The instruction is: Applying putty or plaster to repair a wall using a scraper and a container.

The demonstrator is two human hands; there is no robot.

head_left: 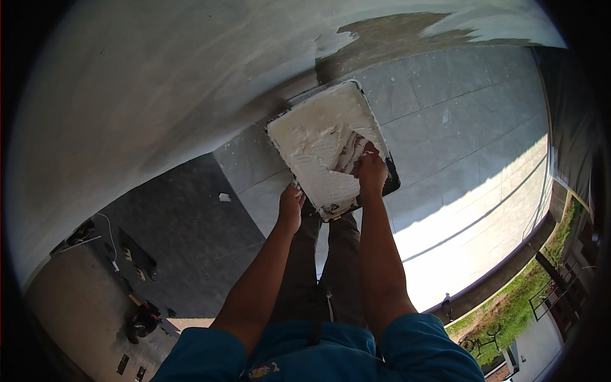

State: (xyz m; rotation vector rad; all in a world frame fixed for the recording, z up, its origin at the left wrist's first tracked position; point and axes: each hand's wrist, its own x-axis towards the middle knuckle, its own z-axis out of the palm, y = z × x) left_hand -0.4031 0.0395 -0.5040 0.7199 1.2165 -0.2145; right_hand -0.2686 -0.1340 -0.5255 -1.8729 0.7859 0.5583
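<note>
1. Head view: left hand (291,207) grips the near-left edge of the plaster-laden board (331,146), held out over the tiled floor (458,127).
2. Right hand (371,169) closed on a trowel (351,151), scraping plaster.
3. Best kept level, firm support underneath.
4. Board's long axis runs away from the person, towards the wall (159,76).

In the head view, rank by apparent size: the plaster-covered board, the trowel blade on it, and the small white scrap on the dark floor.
1. Plaster-covered board, clearly the largest.
2. Trowel blade, partly hidden under the right hand.
3. White scrap, smallest, though it lies farther from the camera, so its true size is unsure.
</note>
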